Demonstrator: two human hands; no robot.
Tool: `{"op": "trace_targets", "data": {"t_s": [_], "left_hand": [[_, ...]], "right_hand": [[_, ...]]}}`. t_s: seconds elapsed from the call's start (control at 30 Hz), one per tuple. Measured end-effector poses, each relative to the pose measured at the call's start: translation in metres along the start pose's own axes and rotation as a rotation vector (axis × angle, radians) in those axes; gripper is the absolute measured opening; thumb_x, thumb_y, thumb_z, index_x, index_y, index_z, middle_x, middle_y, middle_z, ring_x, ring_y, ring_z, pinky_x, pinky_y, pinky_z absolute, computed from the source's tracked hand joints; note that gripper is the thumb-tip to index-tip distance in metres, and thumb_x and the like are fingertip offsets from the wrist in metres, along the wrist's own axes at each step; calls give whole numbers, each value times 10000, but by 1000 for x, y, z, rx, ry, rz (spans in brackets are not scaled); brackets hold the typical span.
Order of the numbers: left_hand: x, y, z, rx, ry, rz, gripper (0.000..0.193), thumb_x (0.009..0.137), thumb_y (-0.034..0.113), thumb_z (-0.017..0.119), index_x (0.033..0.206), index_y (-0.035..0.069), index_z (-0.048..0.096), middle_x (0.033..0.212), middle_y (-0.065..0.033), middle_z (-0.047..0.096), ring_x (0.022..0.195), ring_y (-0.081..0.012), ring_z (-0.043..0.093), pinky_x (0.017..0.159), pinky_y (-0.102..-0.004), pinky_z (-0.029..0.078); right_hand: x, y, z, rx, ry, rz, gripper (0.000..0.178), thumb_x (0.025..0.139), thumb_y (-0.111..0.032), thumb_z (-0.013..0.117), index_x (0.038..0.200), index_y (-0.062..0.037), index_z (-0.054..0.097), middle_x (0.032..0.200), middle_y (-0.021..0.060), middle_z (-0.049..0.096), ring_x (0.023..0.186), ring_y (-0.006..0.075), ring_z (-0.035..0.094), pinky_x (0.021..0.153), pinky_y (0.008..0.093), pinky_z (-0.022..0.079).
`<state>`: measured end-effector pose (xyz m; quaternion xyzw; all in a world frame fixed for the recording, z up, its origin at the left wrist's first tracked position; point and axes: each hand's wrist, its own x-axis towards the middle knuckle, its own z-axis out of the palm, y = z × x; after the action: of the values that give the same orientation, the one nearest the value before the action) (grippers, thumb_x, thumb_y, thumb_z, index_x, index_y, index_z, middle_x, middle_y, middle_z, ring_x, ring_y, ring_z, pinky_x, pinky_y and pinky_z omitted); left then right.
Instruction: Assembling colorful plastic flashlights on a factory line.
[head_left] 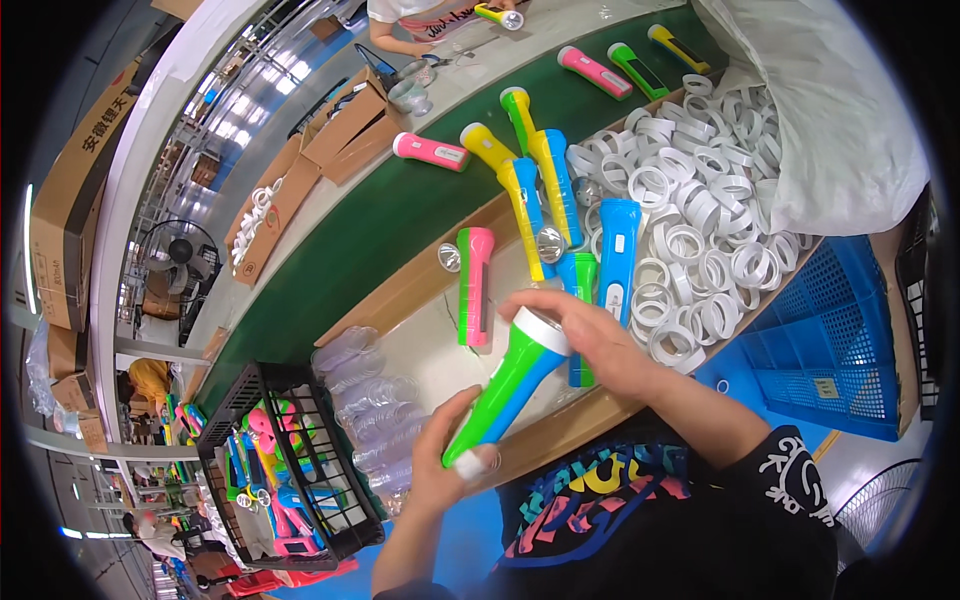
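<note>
A green and blue flashlight (507, 385) is held at a slant between my hands, over the near edge of the work tray. My left hand (440, 462) is closed round its narrow tail end. At the wide head sits a white ring (541, 331), and the fingers of my right hand (592, 335) grip the head there. Just beyond lies a pink and green flashlight (474, 287), with a loose reflector (449, 257) beside it. Yellow and blue flashlights (555, 190) and a blue one (618, 250) lie past my right hand.
White rings (690, 230) are heaped at the right, under a large white bag (850, 120). Clear lens discs (375, 410) stand in rows at the left, next to a black crate (300, 470) of flashlights. A blue basket (825, 340) is at the right. Across the bench sits another person (440, 20).
</note>
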<state>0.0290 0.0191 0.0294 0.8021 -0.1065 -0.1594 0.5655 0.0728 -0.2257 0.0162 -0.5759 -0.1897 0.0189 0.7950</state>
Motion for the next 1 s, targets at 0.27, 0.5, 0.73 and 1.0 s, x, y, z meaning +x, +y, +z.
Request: {"op": "trace_targets", "data": {"t_s": [0.27,0.5,0.73,1.0], "left_hand": [[5,-8,34,92,37,131,724,760,278,730,1331,50,346,1081,-178,582,865,-215,608,703,-315,496],[-8,-7,44,-1148,-395,-251,744,753,374,708,1306,36,343,920,-147,579,594,-200,558,512,-248,458],[-13,11,56,-495,-194,-234,630,736,209,739,1248,45,410,924,-73,574,776,-160,569,634,-275,475],[10,-2,62,188,88,-1,631,702,104,719,1247,28,410,945,-131,615,776,-226,627,676,-317,503]], "right_hand": [[5,13,22,307,281,277,427,949,-347,456,1194,-1,506,1009,105,595,945,163,582,841,290,467],[7,3,26,687,74,188,571,849,-385,610,1239,-11,422,1123,148,554,1106,273,538,988,399,418],[-1,0,32,718,90,175,367,826,-236,634,1073,-17,473,1043,143,580,1067,260,560,963,388,430],[5,14,32,244,397,150,242,852,-132,580,1051,-31,485,993,105,580,919,176,572,852,307,455]]}}
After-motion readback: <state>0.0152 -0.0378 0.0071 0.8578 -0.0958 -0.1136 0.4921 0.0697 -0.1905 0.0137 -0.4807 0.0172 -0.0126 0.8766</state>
